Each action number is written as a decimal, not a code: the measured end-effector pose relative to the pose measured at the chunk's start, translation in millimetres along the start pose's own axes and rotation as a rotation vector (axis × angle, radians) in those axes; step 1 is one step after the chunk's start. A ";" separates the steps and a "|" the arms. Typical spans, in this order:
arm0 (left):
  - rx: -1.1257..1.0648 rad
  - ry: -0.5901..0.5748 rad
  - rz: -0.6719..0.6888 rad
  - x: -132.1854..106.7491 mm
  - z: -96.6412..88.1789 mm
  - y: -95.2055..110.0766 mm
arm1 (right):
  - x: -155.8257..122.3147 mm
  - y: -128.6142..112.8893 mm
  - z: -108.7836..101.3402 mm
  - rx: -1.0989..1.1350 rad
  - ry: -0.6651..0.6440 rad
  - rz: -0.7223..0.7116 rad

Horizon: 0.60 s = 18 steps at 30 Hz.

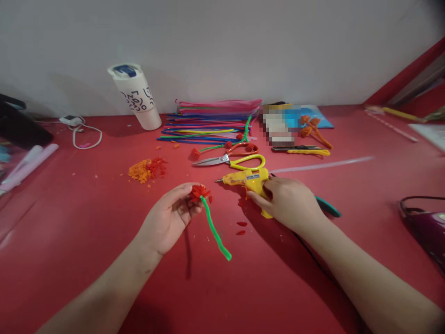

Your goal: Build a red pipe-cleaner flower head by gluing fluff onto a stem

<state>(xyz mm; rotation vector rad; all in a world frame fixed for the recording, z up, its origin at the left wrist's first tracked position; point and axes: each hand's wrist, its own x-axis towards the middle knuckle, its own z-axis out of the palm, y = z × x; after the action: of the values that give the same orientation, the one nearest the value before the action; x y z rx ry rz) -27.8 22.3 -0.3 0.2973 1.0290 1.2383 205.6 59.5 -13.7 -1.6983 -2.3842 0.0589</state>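
Observation:
In my left hand (175,211) is a pipe-cleaner flower, its red spiky head (199,192) pinched between the fingertips. Its fuzzy green stem (216,232) slants down to the right. My right hand (290,199) is closed round the handle of a yellow glue gun (243,177), which lies on its side with its nozzle toward the left. Part of the handle is hidden by my fingers. Two small red petal pieces (241,228) lie on the table below the gun. Just behind it are scissors (215,160) with orange and yellow handles.
Orange and red fuzz clippings (141,170) lie left on the red table (222,297). Behind are a white tumbler (139,99) and coloured pipe cleaners (208,123). A box cutter (302,150), a glue stick (323,164) and teal-handled pliers or similar (328,207) lie right.

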 end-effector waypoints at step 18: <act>0.085 -0.142 -0.058 -2.0 -1.0 -10.7 | -33.5 -38.5 -4.0 0.196 -0.009 -0.583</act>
<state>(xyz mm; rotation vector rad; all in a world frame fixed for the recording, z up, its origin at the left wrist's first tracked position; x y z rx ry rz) -21.7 16.4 -7.2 0.4130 0.9630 1.1074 181.1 14.9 -8.8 -0.8770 -2.6746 0.1974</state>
